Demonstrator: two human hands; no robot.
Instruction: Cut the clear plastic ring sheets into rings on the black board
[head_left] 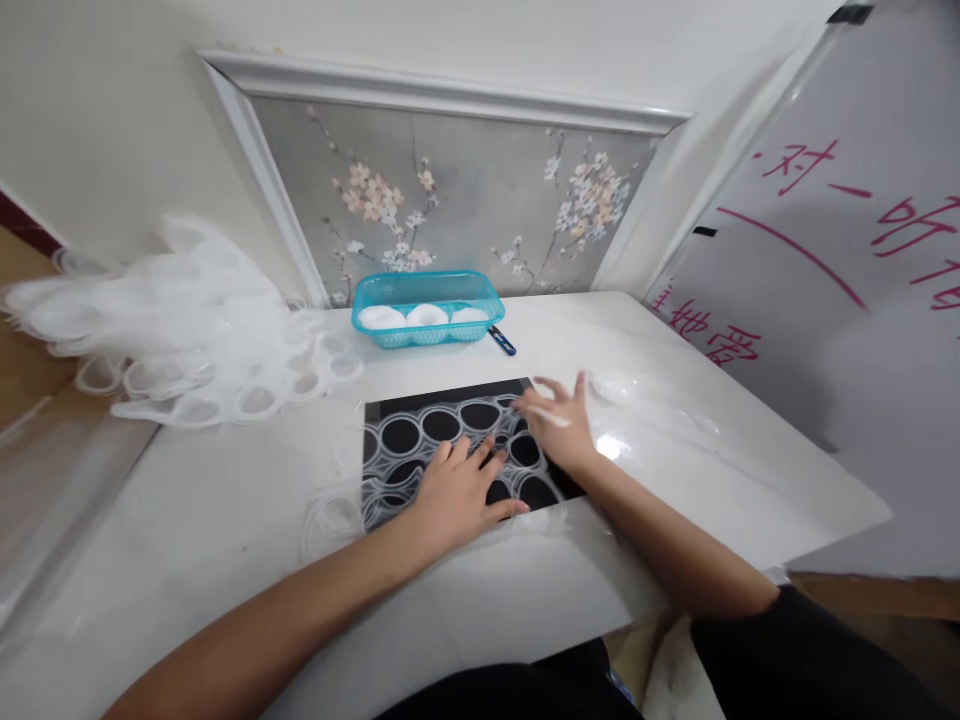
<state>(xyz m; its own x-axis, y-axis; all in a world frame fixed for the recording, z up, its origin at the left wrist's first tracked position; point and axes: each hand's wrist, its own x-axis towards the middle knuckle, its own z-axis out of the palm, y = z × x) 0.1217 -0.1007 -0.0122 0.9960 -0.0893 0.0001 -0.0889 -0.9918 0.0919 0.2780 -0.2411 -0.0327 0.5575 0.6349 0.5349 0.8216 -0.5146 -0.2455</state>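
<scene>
The left hand (pixel 459 492) lies flat and open, palm down, fingers spread on a clear plastic sheet punched with round holes (pixel 442 440); it grips nothing, only presses; the right hand (pixel 559 425) rests at the sheet's far right corner with fingers loosely curled, and a thin white strip shows at its fingertips, though whether it pinches that strip I cannot tell; the sheet lies over a black mat (pixel 457 395) near the middle of the white table (pixel 225 520), closer to its near edge; towards the far edge stands a turquoise basket (pixel 427 305) holding white round pieces, with a dark blue pen (pixel 502 341) just beside its right end; a heap of clear punched plastic (pixel 180 330) spills over the table's far left corner.
</scene>
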